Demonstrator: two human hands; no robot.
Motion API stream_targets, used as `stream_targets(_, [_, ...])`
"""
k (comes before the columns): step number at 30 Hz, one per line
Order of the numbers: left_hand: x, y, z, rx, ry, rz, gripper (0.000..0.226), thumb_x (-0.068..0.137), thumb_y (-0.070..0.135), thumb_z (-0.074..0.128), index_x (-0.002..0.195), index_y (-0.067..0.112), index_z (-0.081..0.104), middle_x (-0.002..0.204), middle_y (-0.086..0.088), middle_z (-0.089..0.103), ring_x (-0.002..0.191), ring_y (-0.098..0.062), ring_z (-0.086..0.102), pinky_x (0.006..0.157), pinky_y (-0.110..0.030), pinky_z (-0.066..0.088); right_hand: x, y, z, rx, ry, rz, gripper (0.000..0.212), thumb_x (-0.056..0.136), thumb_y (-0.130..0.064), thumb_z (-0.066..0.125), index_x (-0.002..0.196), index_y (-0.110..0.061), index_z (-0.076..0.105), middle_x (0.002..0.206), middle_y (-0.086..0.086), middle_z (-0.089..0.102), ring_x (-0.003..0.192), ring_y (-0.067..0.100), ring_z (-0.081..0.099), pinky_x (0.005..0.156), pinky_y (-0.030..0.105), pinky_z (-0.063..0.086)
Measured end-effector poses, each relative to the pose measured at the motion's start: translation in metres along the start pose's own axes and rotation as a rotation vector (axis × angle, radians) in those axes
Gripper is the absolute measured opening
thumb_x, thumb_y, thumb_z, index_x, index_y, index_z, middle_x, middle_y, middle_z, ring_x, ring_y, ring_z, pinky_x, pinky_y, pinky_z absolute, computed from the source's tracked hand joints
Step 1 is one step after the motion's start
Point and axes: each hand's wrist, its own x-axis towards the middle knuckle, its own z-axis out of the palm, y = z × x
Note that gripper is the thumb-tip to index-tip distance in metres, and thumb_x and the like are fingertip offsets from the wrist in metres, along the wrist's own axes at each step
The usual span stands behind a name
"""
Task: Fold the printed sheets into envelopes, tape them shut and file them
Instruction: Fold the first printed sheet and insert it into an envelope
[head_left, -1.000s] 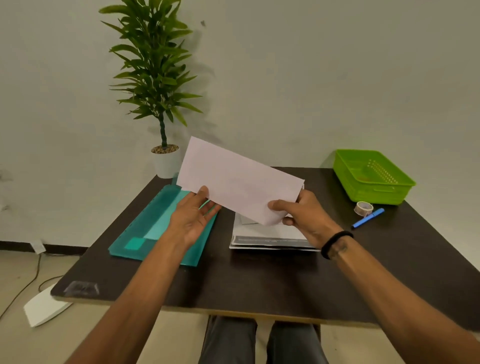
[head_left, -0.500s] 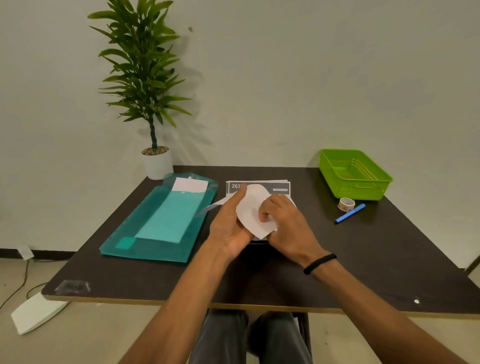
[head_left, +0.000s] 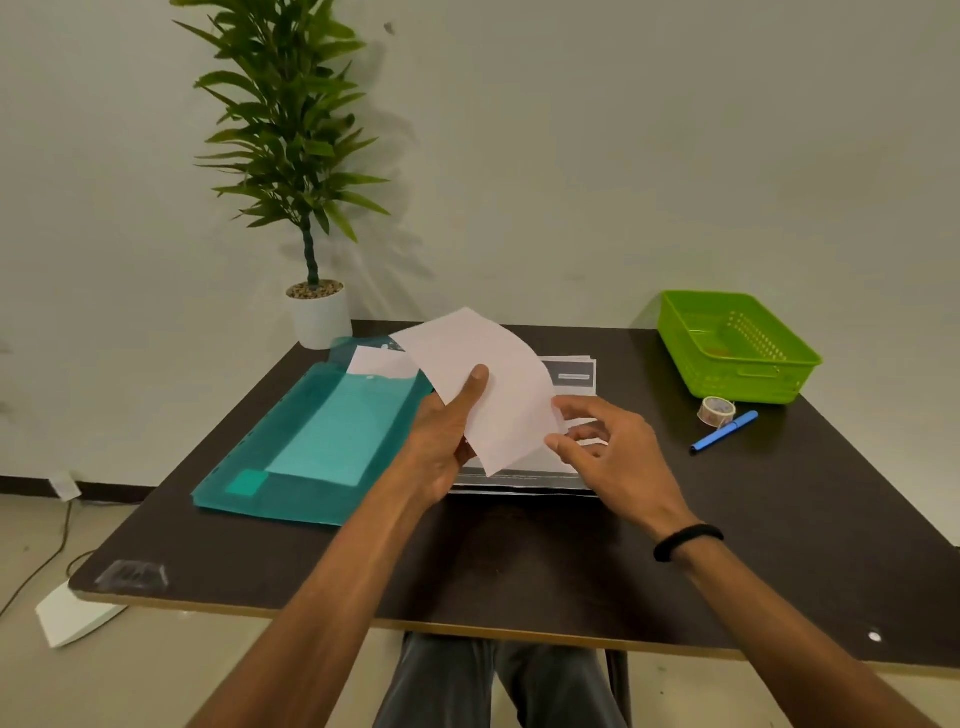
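My left hand (head_left: 448, 435) grips a folded white sheet (head_left: 488, 379) above the table, thumb pressed on its face; the paper bows and tilts up toward the far left. My right hand (head_left: 610, 452) hovers at the sheet's lower right edge with fingers spread, fingertips at or just off the paper. Under both hands lies a stack of printed sheets (head_left: 569, 374). A teal plastic folder (head_left: 317, 441) lies left of the stack with a white envelope (head_left: 382, 362) poking out of its far end. A roll of tape (head_left: 716, 410) sits at the right.
A blue pen (head_left: 724, 431) lies beside the tape. A green plastic basket (head_left: 737, 348) stands at the far right corner. A potted plant (head_left: 311, 306) stands at the far left corner of the dark table (head_left: 519, 561). A white object and a cable lie on the floor at left.
The sheet went from held wide in both hands, to bunched low over the stack, to raised and tilted in my left hand. My right hand let go and opened.
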Motion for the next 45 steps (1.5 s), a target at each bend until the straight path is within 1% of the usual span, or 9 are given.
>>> stream_targets(7, [0.009, -0.008, -0.014, -0.139, 0.003, -0.146, 0.026, 0.097, 0.049, 0.063, 0.113, 0.028, 0.064, 0.103, -0.006, 0.080, 0.095, -0.026, 0.077, 0.080, -0.043, 0.061, 0.000, 0.017, 0.019, 0.221, 0.143, 0.087, 0.035, 0.086, -0.018, 0.086, 0.119, -0.020, 0.077, 0.108, -0.009, 0.076, 0.091, 0.005, 0.074, 0.080, 0.017, 0.060])
stream_targets(11, [0.013, -0.033, -0.031, -0.082, 0.027, -0.159, 0.027, 0.101, 0.029, 0.064, 0.126, 0.021, 0.065, 0.124, -0.007, 0.074, 0.115, -0.029, 0.070, 0.090, -0.046, 0.061, 0.003, 0.025, 0.023, 0.380, 0.158, 0.174, 0.024, 0.085, -0.011, 0.086, 0.106, -0.018, 0.078, 0.098, 0.001, 0.079, 0.084, 0.012, 0.078, 0.085, 0.029, 0.062])
stream_targets(16, [0.018, -0.055, -0.041, 0.026, 0.085, -0.086, 0.032, 0.102, 0.022, 0.061, 0.134, 0.017, 0.060, 0.128, -0.002, 0.072, 0.116, -0.028, 0.069, 0.074, -0.038, 0.063, 0.013, 0.024, 0.024, 0.299, 0.021, 0.182, 0.025, 0.089, -0.006, 0.081, 0.112, -0.014, 0.077, 0.098, 0.005, 0.074, 0.077, 0.016, 0.078, 0.073, 0.021, 0.058])
stream_targets(20, [0.023, -0.062, -0.050, 0.164, 0.206, 0.055, 0.038, 0.097, 0.027, 0.070, 0.133, 0.030, 0.059, 0.123, 0.005, 0.074, 0.110, -0.018, 0.072, 0.089, -0.042, 0.062, 0.019, 0.022, 0.022, 0.192, -0.164, 0.237, 0.027, 0.091, -0.013, 0.081, 0.115, -0.025, 0.077, 0.100, 0.001, 0.072, 0.078, 0.016, 0.077, 0.077, 0.025, 0.063])
stream_targets(23, [0.019, -0.065, -0.055, 0.241, 0.212, 0.142, 0.030, 0.099, 0.027, 0.068, 0.120, 0.045, 0.058, 0.115, 0.019, 0.074, 0.105, -0.006, 0.072, 0.091, -0.033, 0.061, 0.026, 0.023, 0.023, 0.073, -0.262, 0.234, 0.020, 0.089, -0.020, 0.083, 0.105, -0.030, 0.078, 0.097, -0.004, 0.073, 0.080, 0.015, 0.075, 0.073, 0.024, 0.057])
stream_targets(31, [0.023, -0.056, -0.067, 0.287, 0.226, 0.178, 0.048, 0.099, 0.036, 0.067, 0.144, 0.037, 0.050, 0.122, 0.024, 0.066, 0.107, -0.003, 0.069, 0.092, -0.035, 0.062, 0.051, 0.005, 0.029, 0.102, -0.348, 0.201, 0.015, 0.082, -0.015, 0.088, 0.094, -0.017, 0.080, 0.087, 0.002, 0.079, 0.076, 0.024, 0.077, 0.075, 0.027, 0.061])
stream_targets(36, [0.035, -0.042, -0.067, 0.189, 0.294, 0.168, 0.067, 0.093, 0.034, 0.076, 0.149, 0.041, 0.041, 0.116, 0.009, 0.075, 0.103, -0.011, 0.074, 0.088, -0.043, 0.063, 0.067, 0.008, 0.037, 0.287, -0.350, 0.136, 0.028, 0.084, -0.005, 0.085, 0.110, -0.016, 0.079, 0.093, 0.015, 0.075, 0.081, 0.031, 0.078, 0.078, 0.031, 0.065])
stream_targets(40, [0.029, -0.040, -0.070, 0.228, 0.229, 0.213, 0.083, 0.080, 0.021, 0.089, 0.141, 0.040, 0.035, 0.106, 0.000, 0.074, 0.094, -0.016, 0.077, 0.083, -0.037, 0.064, 0.068, 0.020, 0.047, 0.467, -0.230, 0.174, 0.031, 0.083, -0.002, 0.084, 0.112, -0.011, 0.078, 0.097, 0.021, 0.072, 0.081, 0.027, 0.076, 0.080, 0.033, 0.065])
stream_targets(45, [0.017, -0.049, -0.074, 0.373, 0.237, 0.351, 0.054, 0.085, 0.013, 0.085, 0.127, 0.023, 0.053, 0.098, -0.004, 0.075, 0.083, -0.019, 0.078, 0.072, -0.026, 0.062, 0.059, 0.039, 0.057, 0.546, -0.219, 0.182, 0.029, 0.083, 0.001, 0.083, 0.111, -0.008, 0.079, 0.087, 0.010, 0.069, 0.080, 0.027, 0.072, 0.079, 0.031, 0.064])
